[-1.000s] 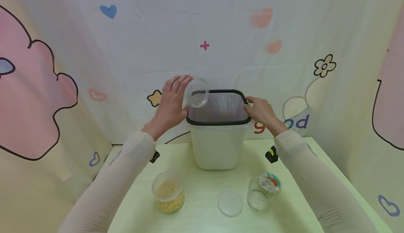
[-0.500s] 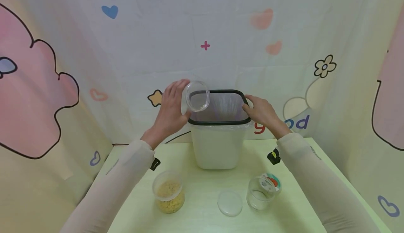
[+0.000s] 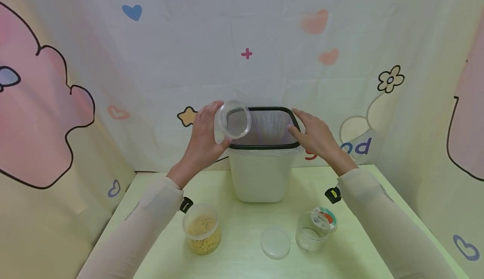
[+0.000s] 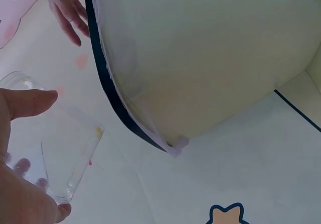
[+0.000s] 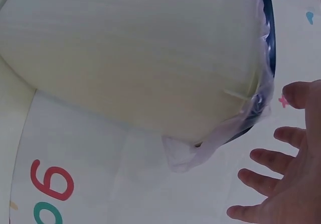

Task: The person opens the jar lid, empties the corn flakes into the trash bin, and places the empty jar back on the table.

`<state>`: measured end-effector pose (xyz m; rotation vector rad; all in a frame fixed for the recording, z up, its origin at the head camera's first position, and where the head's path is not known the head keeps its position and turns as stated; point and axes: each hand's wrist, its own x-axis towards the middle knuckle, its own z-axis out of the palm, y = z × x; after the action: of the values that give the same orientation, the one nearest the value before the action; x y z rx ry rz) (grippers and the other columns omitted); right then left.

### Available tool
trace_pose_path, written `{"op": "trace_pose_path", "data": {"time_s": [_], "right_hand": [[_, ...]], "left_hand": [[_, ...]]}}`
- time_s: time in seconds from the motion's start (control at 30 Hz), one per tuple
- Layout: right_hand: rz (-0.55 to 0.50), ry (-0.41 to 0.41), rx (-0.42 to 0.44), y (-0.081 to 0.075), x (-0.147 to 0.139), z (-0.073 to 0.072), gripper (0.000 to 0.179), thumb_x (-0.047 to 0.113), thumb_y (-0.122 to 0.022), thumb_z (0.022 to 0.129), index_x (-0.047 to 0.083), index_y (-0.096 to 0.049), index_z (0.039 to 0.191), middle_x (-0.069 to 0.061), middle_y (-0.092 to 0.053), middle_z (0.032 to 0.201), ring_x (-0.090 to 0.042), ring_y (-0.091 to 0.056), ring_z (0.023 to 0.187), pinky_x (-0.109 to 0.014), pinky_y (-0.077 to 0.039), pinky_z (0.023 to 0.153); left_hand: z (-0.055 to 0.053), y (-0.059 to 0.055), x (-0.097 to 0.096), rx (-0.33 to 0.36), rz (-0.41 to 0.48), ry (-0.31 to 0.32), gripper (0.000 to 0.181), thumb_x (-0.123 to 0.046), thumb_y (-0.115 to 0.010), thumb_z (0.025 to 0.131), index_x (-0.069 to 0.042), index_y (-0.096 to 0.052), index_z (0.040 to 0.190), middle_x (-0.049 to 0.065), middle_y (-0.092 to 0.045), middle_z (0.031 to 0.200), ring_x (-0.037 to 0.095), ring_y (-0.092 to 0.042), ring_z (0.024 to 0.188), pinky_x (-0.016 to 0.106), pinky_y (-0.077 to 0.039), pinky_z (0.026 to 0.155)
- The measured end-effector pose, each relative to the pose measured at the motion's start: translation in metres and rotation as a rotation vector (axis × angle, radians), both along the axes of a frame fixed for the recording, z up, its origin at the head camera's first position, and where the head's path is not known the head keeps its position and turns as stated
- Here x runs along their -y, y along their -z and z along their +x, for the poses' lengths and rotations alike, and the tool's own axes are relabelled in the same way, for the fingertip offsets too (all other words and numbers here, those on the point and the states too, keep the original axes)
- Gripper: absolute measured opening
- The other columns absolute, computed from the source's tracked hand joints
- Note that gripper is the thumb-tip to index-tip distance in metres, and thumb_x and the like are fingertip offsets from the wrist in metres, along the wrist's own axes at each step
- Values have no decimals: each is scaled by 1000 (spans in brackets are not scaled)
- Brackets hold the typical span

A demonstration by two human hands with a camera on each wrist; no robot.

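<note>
My left hand (image 3: pixel 203 139) grips a clear plastic tub (image 3: pixel 223 121) over the left rim of a white bin (image 3: pixel 261 174). The tub is tipped on its side, its round mouth facing the bin. A small yellowish bit clings inside the tub (image 4: pixel 70 148) in the left wrist view. My right hand (image 3: pixel 316 135) hovers at the bin's right rim, and in the right wrist view its spread fingers (image 5: pixel 271 161) stand apart from it. A plastic bag lines the bin beneath its black rim (image 3: pixel 264 147).
On the table (image 3: pixel 242 224), a clear tub of yellow crumbly pieces (image 3: pixel 203 239) stands front left. A translucent lid (image 3: pixel 275 243) lies in the middle. To its right are another clear tub (image 3: pixel 311 237) and a round item with a colourful label (image 3: pixel 328 217). A printed curtain (image 3: pixel 189 52) hangs behind.
My left hand has lowered slightly, turning the tub's mouth more towards the camera. My right hand has let go of the bin's rim and its fingers have straightened.
</note>
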<state>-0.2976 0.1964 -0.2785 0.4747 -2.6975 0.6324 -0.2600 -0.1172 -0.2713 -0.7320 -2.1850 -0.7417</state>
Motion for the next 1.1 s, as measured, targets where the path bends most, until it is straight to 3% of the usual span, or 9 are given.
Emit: {"op": "trace_pose_path", "data": {"time_s": [0.2,0.33,0.77,1.1], "right_hand": [[35,-21,-66,-2,2,15,65,44,-48,100,17,-28,156,-16,-32,159,-41,-29,146,-71,-17,114],[39,-43,-98,-2,4,27,66,46,-48,99,19,-28,156,-14,-29,161,-40,-26,147,-71,-14,115],[33,-113,-202,5,11,59,66,44,-54,97,23,-31,155,-11,-31,160,-36,-26,148,-71,-13,115],[58,-144,-268,14,15,78,67,42,-59,94,24,-34,154,-7,-31,161,-34,-27,148,-72,-15,113]], "left_hand": [[6,5,-1,51,36,22,94,-7,-83,72,-11,-30,149,6,-37,150,28,-31,138,51,-33,112],[11,8,-3,66,62,34,96,-6,-83,71,-12,-29,150,6,-37,151,27,-30,139,51,-32,113],[26,23,-4,136,117,33,99,-8,-84,73,-17,-25,151,4,-32,154,24,-31,138,50,-39,110],[32,24,1,145,164,45,100,-12,-86,72,-19,-25,151,7,-35,150,26,-35,133,52,-42,105]]}}
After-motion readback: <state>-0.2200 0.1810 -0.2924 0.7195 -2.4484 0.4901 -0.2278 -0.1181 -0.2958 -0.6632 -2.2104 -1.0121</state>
